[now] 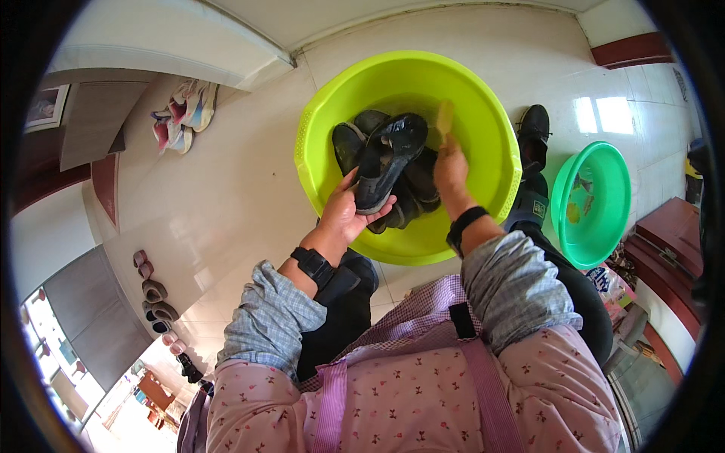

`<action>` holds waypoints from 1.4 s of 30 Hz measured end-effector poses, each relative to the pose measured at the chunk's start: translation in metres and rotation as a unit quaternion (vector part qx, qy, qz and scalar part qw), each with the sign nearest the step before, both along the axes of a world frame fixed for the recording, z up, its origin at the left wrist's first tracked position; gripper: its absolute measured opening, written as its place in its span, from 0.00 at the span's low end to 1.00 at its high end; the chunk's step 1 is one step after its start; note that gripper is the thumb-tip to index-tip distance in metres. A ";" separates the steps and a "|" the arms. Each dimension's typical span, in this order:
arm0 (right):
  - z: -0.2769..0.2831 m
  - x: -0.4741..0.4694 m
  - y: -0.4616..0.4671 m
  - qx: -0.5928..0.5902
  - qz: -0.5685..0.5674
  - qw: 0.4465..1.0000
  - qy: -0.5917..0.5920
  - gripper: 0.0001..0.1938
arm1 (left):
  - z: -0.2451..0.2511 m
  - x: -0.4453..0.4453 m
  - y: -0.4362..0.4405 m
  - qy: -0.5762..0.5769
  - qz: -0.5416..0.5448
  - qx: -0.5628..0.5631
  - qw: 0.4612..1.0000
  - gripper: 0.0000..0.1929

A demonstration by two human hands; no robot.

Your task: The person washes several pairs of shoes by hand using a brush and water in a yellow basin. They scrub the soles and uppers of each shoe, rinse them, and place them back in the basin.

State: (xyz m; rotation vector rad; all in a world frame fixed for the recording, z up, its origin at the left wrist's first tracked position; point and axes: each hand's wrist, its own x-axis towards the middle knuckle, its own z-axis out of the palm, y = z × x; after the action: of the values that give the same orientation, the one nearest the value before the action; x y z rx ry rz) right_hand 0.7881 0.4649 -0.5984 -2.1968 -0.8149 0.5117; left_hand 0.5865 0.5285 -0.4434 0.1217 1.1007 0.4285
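Note:
My left hand (345,210) grips the heel end of a wet black shoe (391,153), its toe pointing away from me. Beneath that shoe, several more dark shoes (348,146) lie piled inside a large yellow-green plastic basin (317,107). Over the basin's right side, my right hand (451,170) is closed around a yellowish brush (445,116), slightly blurred and apart from the held shoe. Which face of the brush carries bristles cannot be made out. Some water seems to stand at the basin's far side.
A green basin (623,204) stands at my right on the tiled floor (238,170). Near it are a black shoe (533,127) and a printed plastic bag (609,289). Pale sneakers (187,113) sit by the wall at left, with a row of footwear (156,291) nearer me.

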 end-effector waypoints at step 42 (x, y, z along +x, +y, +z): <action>0.108 -0.028 0.001 -0.033 0.220 0.975 0.000 0.17 | 0.001 -0.010 -0.010 0.293 -0.298 0.428 0.802 0.24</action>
State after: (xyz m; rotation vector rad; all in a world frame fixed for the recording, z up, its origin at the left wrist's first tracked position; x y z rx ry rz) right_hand 0.7602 0.4655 -0.4902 -2.0749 -1.3105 0.7623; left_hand 0.5767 0.5182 -0.4419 1.4546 1.3149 0.2845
